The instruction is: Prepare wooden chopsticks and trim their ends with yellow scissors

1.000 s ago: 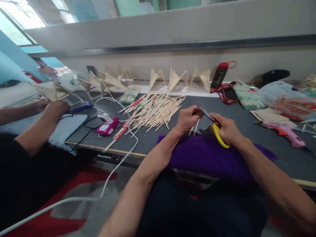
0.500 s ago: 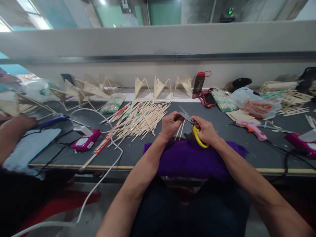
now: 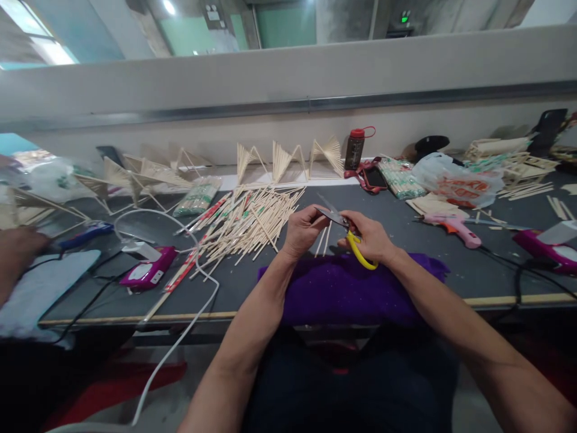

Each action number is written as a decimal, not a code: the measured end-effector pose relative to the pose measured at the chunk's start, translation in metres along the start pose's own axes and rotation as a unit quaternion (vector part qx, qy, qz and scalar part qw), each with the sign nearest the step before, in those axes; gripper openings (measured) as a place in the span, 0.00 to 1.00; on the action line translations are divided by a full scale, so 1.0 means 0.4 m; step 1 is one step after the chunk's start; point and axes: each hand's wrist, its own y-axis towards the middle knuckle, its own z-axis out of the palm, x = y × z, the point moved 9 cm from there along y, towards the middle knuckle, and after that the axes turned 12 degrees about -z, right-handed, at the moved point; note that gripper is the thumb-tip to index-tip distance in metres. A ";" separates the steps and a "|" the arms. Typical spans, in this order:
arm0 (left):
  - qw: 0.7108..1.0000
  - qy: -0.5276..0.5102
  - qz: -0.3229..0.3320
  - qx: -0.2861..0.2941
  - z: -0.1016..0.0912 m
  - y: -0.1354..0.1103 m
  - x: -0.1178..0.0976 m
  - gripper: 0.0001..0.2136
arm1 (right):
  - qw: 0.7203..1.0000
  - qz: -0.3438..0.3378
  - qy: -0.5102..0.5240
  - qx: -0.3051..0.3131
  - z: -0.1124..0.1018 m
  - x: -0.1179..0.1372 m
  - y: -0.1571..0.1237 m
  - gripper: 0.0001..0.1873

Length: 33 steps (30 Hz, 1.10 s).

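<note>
My right hand [image 3: 367,236] is closed around a pair of scissors [image 3: 360,251] with yellow handles, the blades pointing left and away from me, parted. My left hand [image 3: 305,230] is pinched closed at the lower blade; whatever sits between its fingertips is too small or hidden to make out. Below the blades, a few thin wooden sticks [image 3: 323,239] lie on the dark table. Under my wrists a purple cloth [image 3: 342,291] covers the table's front edge. To the left of my left hand spreads a loose pile of wooden sticks [image 3: 252,225].
Fan-shaped stick models [image 3: 283,161] line the back, beside a red-capped bottle [image 3: 354,149]. A pink glue gun [image 3: 455,225] and a plastic bag [image 3: 457,180] lie right. At left are a magenta power strip [image 3: 148,269], a white cable [image 3: 180,337] and another person's hand [image 3: 20,249].
The view has shifted and tilted slightly, moving the table contents left in the picture. Both hands keep nearly the same pose at the scissors. The other person's hand at left has moved further left.
</note>
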 end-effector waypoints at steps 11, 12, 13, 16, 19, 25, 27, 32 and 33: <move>0.998 0.049 0.039 -0.022 -0.009 -0.012 -0.021 0.04 | 0.999 -0.021 0.028 -0.003 0.011 0.003 -0.005 0.23; 0.998 0.049 0.039 -0.022 -0.009 -0.012 -0.021 0.04 | 0.999 -0.020 0.027 -0.004 0.011 0.003 -0.006 0.23; 0.998 0.048 0.040 -0.023 -0.009 -0.013 -0.021 0.04 | 0.999 -0.019 0.026 -0.004 0.012 0.003 -0.007 0.23; 0.998 0.047 0.040 -0.031 -0.011 -0.013 -0.018 0.04 | 1.000 -0.013 0.018 0.002 0.015 0.001 -0.010 0.26; 0.997 0.053 0.036 -0.037 -0.011 -0.013 -0.012 0.04 | 1.000 -0.005 0.003 0.008 0.015 -0.001 -0.012 0.26; 0.997 0.050 0.029 -0.057 -0.015 -0.010 -0.004 0.04 | 1.000 -0.003 -0.017 -0.014 0.001 -0.003 -0.006 0.25; 0.998 0.030 0.020 -0.060 -0.019 -0.008 0.002 0.04 | 0.999 -0.007 -0.013 -0.032 -0.005 -0.002 -0.003 0.24; 0.999 -0.016 -0.026 -0.036 -0.021 -0.001 0.017 0.04 | 0.999 -0.002 -0.010 -0.040 -0.011 0.000 0.003 0.24; 0.999 -0.022 -0.032 -0.026 -0.019 -0.001 0.017 0.04 | 0.999 -0.001 -0.009 -0.031 -0.010 0.000 0.004 0.25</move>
